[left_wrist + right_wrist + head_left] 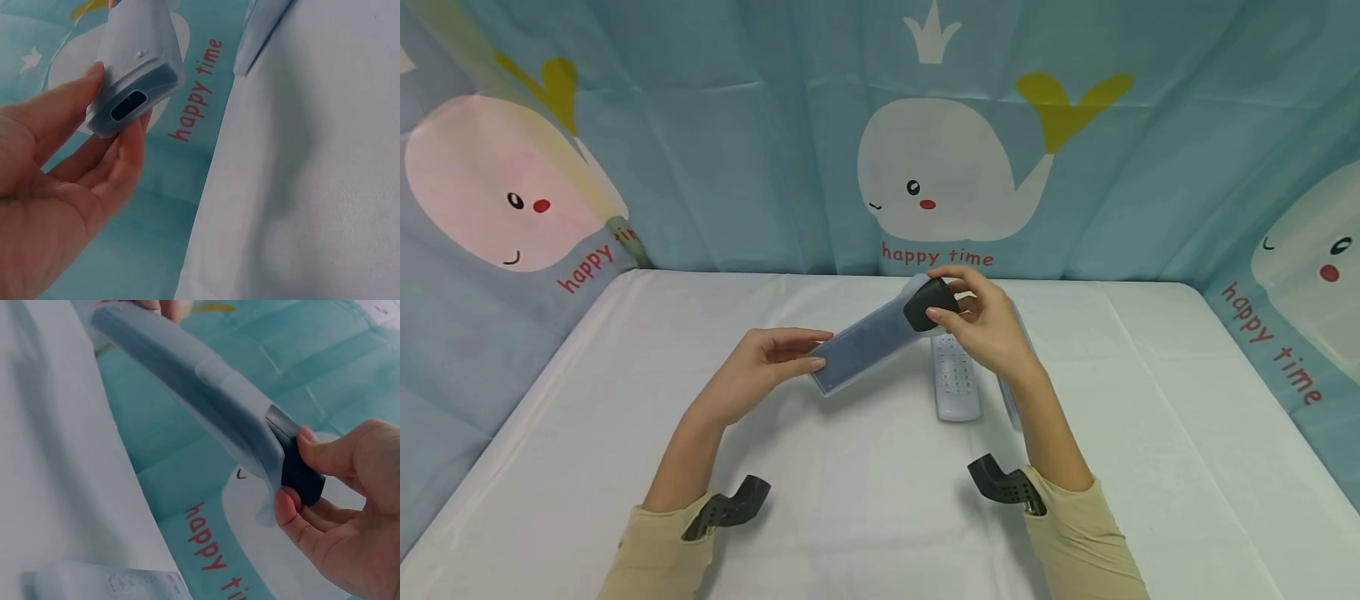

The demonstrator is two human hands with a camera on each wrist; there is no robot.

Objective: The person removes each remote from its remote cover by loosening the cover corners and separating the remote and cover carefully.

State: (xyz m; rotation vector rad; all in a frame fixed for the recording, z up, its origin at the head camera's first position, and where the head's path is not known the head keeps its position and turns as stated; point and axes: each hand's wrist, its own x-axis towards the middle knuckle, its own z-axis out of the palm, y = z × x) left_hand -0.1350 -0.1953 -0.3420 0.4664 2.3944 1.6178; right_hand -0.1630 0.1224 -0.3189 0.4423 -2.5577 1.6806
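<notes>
Above the table a translucent silicone remote cover [867, 343] is held slanting between both hands. A black remote control [929, 305] sits inside it, its dark end sticking out of the cover's upper right mouth. My left hand [758, 367] pinches the cover's lower end between thumb and fingers; a slot shows in that end of the cover [144, 50] in the left wrist view. My right hand [991, 327] grips the bare black end of the remote, with thumb and fingers on opposite sides, as the right wrist view shows.
A pale remote with buttons [957, 385] lies on the white table [850, 500] below the right hand. Another slim pale object [1010, 403] lies beside it, partly hidden by the right forearm. A whale-print curtain [760, 167] stands behind the table.
</notes>
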